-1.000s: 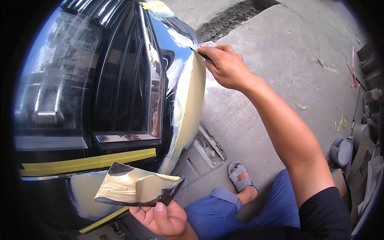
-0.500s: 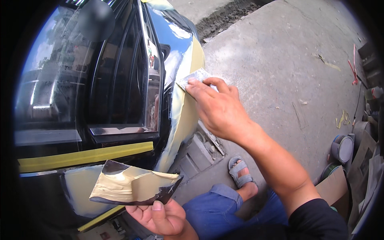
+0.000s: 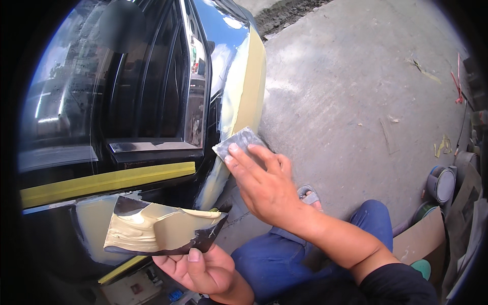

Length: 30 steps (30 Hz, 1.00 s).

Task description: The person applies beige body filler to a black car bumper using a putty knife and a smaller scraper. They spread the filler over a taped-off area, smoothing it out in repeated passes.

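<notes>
My right hand [image 3: 267, 190] grips a flat grey spreader [image 3: 236, 142], pressed against a strip of cream filler [image 3: 244, 81] along the curved corner of a glossy black vehicle [image 3: 66, 117]. Below it, my left hand [image 3: 203, 272] holds a dark board [image 3: 168, 231] loaded with thick cream paste, thumb on its near edge. Behind the board a lower panel carries another filler patch [image 3: 91, 223]. Yellow masking tape [image 3: 107, 183] runs across the black body above that patch. The fingertips of my left hand are partly under the board.
A grey concrete floor [image 3: 345, 91] spreads to the right, with a rough trench [image 3: 284, 15] at the top. Cans [image 3: 441, 185], cardboard [image 3: 417, 236] and yellow tape scraps [image 3: 442, 145] lie at the right edge. My blue-trousered legs and a sandalled foot [image 3: 312, 198] are below.
My right hand with the spreader has come down along the filler strip, toward me. My left hand and board have shifted slightly left, and my knee has moved into clearer view.
</notes>
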Motion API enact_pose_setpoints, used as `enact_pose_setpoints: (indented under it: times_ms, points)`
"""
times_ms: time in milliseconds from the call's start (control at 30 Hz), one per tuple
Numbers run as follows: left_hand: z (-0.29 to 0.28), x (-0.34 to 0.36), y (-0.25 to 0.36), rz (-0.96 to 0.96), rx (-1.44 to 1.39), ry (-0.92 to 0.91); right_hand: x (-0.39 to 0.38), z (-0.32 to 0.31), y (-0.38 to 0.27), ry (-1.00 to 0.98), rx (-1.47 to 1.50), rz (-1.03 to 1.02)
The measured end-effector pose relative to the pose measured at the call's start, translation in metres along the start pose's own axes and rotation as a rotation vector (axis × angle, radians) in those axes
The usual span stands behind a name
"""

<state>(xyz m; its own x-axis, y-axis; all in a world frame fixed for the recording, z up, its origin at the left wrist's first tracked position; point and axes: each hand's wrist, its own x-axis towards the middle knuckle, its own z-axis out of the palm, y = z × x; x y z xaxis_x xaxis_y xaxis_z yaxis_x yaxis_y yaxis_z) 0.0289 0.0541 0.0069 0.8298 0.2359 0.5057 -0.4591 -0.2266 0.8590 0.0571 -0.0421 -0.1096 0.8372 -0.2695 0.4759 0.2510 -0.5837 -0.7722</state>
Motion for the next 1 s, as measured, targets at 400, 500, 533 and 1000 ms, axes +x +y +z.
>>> enact_pose_setpoints:
  times_ms: [400, 500, 533, 1000]
  points:
    - [-0.011, 0.001, -0.001, -0.103, -0.266, -0.121, -0.033, -0.027, -0.01, -0.156, 0.623, 0.063]
    - [-0.01, 0.003, 0.002, -0.253, -0.389, -0.21, -0.027, -0.062, 0.002, -0.19, 1.221, 0.063]
    - [-0.01, 0.004, 0.003, -0.304, -0.42, -0.247, -0.026, -0.07, 0.004, -0.238, 1.412, 0.007]
    - [-0.011, 0.004, -0.003, -0.045, -0.233, -0.127, -0.008, 0.013, 0.027, 0.086, 0.094, -0.009]
